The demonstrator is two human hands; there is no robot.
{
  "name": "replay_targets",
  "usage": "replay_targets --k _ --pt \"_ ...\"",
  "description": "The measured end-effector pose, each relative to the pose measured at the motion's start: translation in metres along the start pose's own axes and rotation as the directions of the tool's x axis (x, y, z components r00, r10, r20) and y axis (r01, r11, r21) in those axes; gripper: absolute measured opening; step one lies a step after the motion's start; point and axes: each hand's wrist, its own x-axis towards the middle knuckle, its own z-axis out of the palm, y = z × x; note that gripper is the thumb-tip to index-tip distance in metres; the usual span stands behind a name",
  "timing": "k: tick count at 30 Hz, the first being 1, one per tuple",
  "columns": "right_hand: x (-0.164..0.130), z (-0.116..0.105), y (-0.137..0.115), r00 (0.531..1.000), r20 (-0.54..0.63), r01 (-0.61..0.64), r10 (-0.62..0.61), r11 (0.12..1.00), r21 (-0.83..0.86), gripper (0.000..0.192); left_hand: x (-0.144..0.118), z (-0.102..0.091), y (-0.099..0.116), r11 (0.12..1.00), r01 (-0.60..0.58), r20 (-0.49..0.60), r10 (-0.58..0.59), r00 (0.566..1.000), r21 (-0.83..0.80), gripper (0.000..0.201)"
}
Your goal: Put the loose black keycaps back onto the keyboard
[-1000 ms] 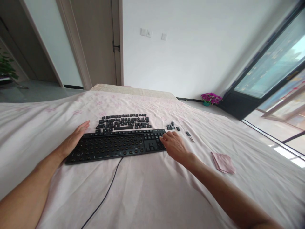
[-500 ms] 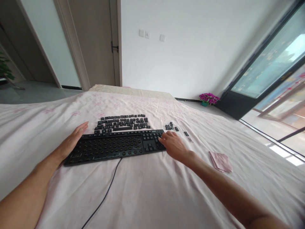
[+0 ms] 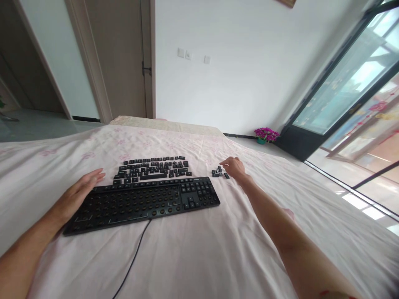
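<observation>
left hand [image 3: 76, 195] rests flat and open on the keyboard's [image 3: 143, 201] left end; right hand [image 3: 234, 167], loosely open, holding nothing, hovers by the small keycaps [image 3: 218, 172] on the bed [image 3: 199, 249].

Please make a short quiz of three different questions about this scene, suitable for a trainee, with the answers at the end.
1. True or false: the left hand rests at the left end of the black wired keyboard.
2. Which is nearest to the right hand? A) the large group of loose black keycaps behind the keyboard; B) the small cluster of black keycaps to the keyboard's right; C) the pot of purple flowers.
3. Fill in: the keyboard lies on a pale pink ____.

Key: 1 true; 2 B; 3 bedsheet.
</observation>
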Motion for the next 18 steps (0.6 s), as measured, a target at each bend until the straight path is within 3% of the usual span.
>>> replay_targets --k 8,18 --pt "0.034 0.008 0.003 0.988 0.152 -0.006 0.018 0.997 -0.081 0.025 0.001 0.001 0.001 1.000 0.012 -0.004 -0.012 1.000 -0.002 0.066" --pt "0.054 0.018 0.004 0.975 0.212 -0.049 0.065 0.996 -0.080 0.017 0.001 0.001 0.003 0.997 0.004 0.000 -0.004 1.000 0.073 0.063"
